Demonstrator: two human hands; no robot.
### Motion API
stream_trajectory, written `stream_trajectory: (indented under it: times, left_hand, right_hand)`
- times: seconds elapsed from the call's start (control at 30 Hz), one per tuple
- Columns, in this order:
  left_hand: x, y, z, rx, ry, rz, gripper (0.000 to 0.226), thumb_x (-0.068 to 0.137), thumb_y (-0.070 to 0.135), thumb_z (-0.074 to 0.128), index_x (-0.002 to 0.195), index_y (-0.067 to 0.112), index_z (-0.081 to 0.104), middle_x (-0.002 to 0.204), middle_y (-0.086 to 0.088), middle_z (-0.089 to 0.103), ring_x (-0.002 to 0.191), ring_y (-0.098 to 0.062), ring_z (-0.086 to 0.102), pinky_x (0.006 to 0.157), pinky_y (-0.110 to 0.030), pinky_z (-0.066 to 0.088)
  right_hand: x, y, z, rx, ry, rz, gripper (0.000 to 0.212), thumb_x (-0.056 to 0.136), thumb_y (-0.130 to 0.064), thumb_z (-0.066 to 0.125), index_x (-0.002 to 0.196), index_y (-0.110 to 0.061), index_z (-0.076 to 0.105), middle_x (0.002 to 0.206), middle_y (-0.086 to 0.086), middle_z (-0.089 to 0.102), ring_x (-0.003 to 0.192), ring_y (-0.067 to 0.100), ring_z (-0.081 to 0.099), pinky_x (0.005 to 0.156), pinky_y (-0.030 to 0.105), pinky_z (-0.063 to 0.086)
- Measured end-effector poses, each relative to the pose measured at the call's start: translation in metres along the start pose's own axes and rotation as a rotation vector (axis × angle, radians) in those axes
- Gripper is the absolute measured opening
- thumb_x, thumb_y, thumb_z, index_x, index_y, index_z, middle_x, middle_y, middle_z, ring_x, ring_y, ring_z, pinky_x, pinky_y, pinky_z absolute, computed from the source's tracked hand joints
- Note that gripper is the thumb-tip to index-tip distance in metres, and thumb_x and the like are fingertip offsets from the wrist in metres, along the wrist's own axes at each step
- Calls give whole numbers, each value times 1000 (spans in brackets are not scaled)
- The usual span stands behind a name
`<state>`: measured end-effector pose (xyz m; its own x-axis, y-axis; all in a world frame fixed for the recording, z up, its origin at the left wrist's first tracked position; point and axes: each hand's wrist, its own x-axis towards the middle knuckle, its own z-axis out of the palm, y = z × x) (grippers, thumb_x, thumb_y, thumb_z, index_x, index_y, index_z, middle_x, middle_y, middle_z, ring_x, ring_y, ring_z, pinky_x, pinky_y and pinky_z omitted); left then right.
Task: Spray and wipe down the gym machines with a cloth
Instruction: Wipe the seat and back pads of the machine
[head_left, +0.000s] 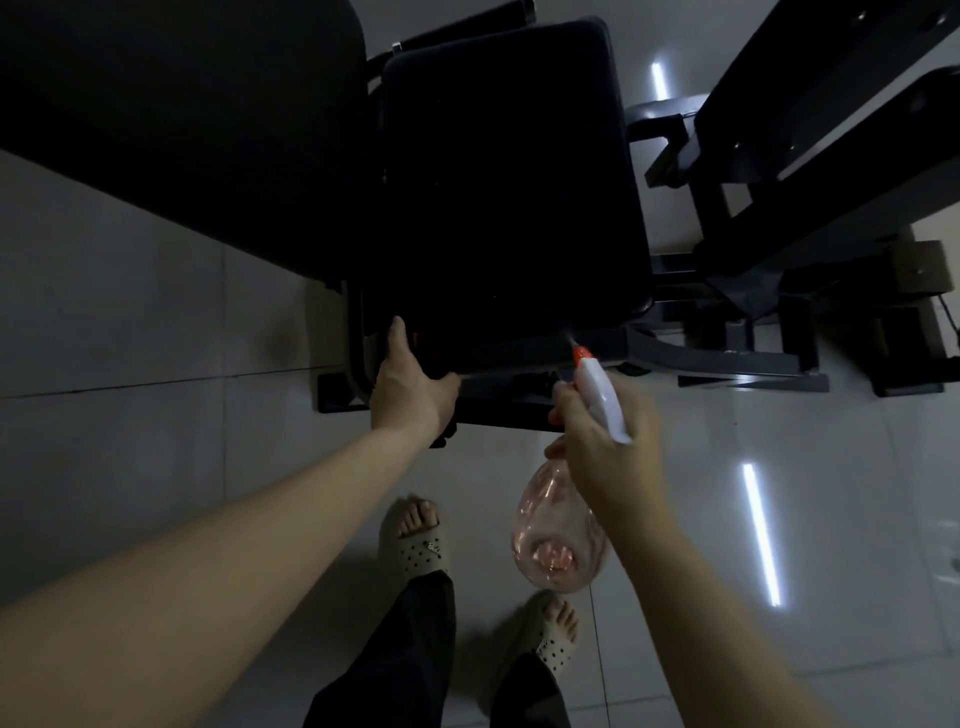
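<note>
Spraying step: right hand (608, 452) grips the spray bottle (601, 392), its nozzle at the seat pad's (509, 182) near edge.
Left hand (410, 395) is on the pad's corner, its grip and any cloth lost in the dark; wiping likely comes next.

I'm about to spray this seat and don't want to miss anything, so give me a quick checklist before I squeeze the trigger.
1. Nozzle aimed at the seat pad: ok, it points at the pad's near edge.
2. Right hand gripping the spray bottle: ok.
3. Left hand out of the spray line: ok, at the pad's near left corner, apart from the nozzle.
4. Cloth ready: cannot tell, only something dark shows under the left hand.
5. Liquid left in the bottle: cannot tell, too dim.
</note>
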<state>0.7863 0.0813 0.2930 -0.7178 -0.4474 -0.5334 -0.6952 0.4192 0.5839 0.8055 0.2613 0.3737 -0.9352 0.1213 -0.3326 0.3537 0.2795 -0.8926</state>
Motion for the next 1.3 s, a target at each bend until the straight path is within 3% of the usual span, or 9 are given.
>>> stream_trajectory:
  times: [0.13, 0.37, 0.6, 0.73, 0.83, 0.93, 1.07, 1.2, 1.3]
  left_hand:
    - [-6, 0, -3, -72, 102, 128, 85, 92, 26, 72, 158, 24, 18, 148, -6, 47, 131, -27, 50, 90, -28, 41]
    - [-15, 22, 12, -23, 42, 326, 61, 90, 24, 75, 142, 22, 42, 130, -2, 55, 112, -14, 52, 84, -25, 42]
    - [-24, 56, 42, -54, -4, 410, 49, 90, 36, 74, 130, 22, 48, 116, 4, 54, 101, -11, 53, 74, -14, 43]
    - [-42, 76, 60, -217, -171, 368, 35, 93, 20, 65, 120, 24, 43, 112, -4, 50, 92, -14, 52, 68, -20, 40]
    - [-58, 86, 78, -277, -242, 382, 34, 90, 9, 57, 116, 23, 41, 107, -7, 50, 89, -20, 55, 62, -22, 47]
    - [-62, 98, 93, -268, -167, 482, 35, 91, 10, 62, 117, 25, 44, 103, 0, 56, 88, -12, 60, 59, -15, 50]
    - [-42, 116, 102, -211, -47, 763, 30, 95, 23, 68, 118, 22, 49, 98, 10, 61, 89, -2, 64, 68, -14, 54]
    - [-12, 133, 110, -22, 68, 970, 27, 97, 32, 65, 117, 21, 51, 94, 11, 59, 82, -7, 61, 69, -25, 52]
    - [3, 138, 119, 119, 164, 1022, 31, 97, 35, 63, 122, 21, 50, 98, 13, 56, 83, -5, 53, 72, -23, 42]
  right_hand:
    - [1, 0, 3, 69, 50, 69, 30, 96, -12, 64, 72, -26, 54, 69, 6, 57, 61, 24, 59, 54, 33, 57]
    - [14, 14, -22, -86, 172, 11, 23, 97, -23, 62, 75, -22, 55, 72, 16, 59, 65, 41, 62, 57, 59, 53]
    - [23, 31, -59, -229, 94, -160, 15, 98, -31, 60, 83, -29, 57, 68, 3, 59, 59, 27, 61, 54, 52, 54]
    - [38, 57, -97, -202, 153, -152, 7, 95, -36, 63, 97, -33, 57, 85, 6, 64, 72, 28, 67, 62, 53, 58]
    - [63, 81, -130, -203, 237, -115, 35, 89, -48, 63, 114, -25, 55, 103, 5, 62, 92, 26, 66, 76, 50, 59]
    - [96, 93, -152, -136, 323, -51, 31, 91, -41, 66, 116, -29, 52, 108, 2, 59, 97, 22, 63, 81, 40, 55]
    - [153, 106, -181, -225, 503, 95, 43, 94, -51, 60, 100, -9, 62, 89, 9, 65, 86, 32, 66, 74, 36, 50]
    - [195, 120, -193, -407, 591, -7, 58, 100, -55, 47, 116, -1, 59, 71, 5, 57, 63, 26, 57, 59, 35, 44]
    - [214, 143, -188, -518, 615, -74, 60, 101, -50, 44, 132, 0, 53, 81, 13, 64, 69, 32, 61, 61, 39, 51]
